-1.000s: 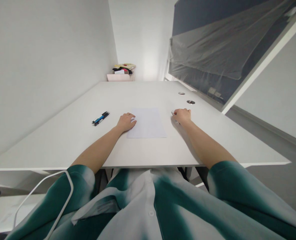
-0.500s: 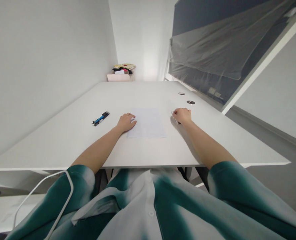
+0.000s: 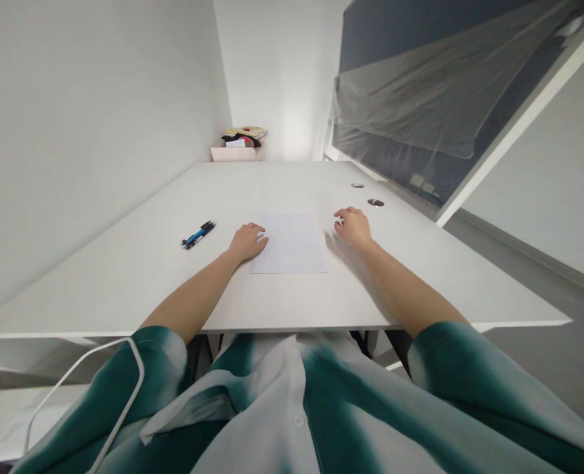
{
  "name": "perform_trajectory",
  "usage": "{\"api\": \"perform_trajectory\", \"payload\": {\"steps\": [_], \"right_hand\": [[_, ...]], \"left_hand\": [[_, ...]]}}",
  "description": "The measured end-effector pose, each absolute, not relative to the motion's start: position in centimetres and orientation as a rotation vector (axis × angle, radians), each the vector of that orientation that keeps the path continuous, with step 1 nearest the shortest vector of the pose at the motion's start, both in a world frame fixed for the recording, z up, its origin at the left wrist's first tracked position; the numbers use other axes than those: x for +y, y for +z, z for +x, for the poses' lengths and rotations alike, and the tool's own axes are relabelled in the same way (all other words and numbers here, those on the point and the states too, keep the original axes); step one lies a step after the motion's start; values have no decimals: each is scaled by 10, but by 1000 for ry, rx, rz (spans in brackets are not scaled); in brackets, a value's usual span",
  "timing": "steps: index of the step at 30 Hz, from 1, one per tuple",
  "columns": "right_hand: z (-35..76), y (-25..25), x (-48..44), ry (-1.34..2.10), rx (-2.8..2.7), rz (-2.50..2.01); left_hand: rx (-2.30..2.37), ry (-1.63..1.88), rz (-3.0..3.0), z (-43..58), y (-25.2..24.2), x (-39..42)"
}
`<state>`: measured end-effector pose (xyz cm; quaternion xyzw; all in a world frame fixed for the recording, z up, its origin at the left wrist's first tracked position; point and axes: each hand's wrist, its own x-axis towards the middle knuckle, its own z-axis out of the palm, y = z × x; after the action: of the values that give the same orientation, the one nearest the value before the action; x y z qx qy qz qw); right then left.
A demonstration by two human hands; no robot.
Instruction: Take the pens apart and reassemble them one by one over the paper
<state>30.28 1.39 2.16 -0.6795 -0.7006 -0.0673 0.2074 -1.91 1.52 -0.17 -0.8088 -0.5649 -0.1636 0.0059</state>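
Note:
A blank sheet of white paper [image 3: 292, 243] lies flat in front of me. My left hand [image 3: 248, 241] rests at its left edge, fingers spread, with the thumb and fingertips on the paper. Right of the sheet, my right hand [image 3: 353, 227] is raised a little above the table, its shadow falling to the left. Its fingers are curled in around a slim pen, now almost wholly hidden by the hand. Several pens [image 3: 198, 235], black and blue, lie side by side to the left of my left hand.
The white table [image 3: 282, 303] has two round cable holes [image 3: 375, 203] on its right. A pale box [image 3: 233, 153] with items stands at the far end. A plastic-wrapped dark panel [image 3: 420, 99] rises on the right, a wall on the left.
My right hand has lifted off the table and moved slightly left, toward the paper. The slim pen showing under it before is no longer on the table. My left hand has stayed put.

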Motion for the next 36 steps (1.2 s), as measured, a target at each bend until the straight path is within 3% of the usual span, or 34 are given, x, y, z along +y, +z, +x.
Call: {"api": "perform_trajectory", "payload": {"steps": [6, 18, 28, 36], "right_hand": [[315, 14, 16, -72, -1919, -2166], [327, 12, 20, 3, -1900, -2209], [286, 1, 15, -50, -2169, -1592], [265, -20, 15, -23, -2402, -1654]], "left_hand": [[-1778, -472, -2529, -18, 0, 13], [-1784, -454, -2524, -18, 0, 14], [-1796, -445, -2537, -19, -2, 16], [-1795, -208, -2622, -19, -8, 19]]}}
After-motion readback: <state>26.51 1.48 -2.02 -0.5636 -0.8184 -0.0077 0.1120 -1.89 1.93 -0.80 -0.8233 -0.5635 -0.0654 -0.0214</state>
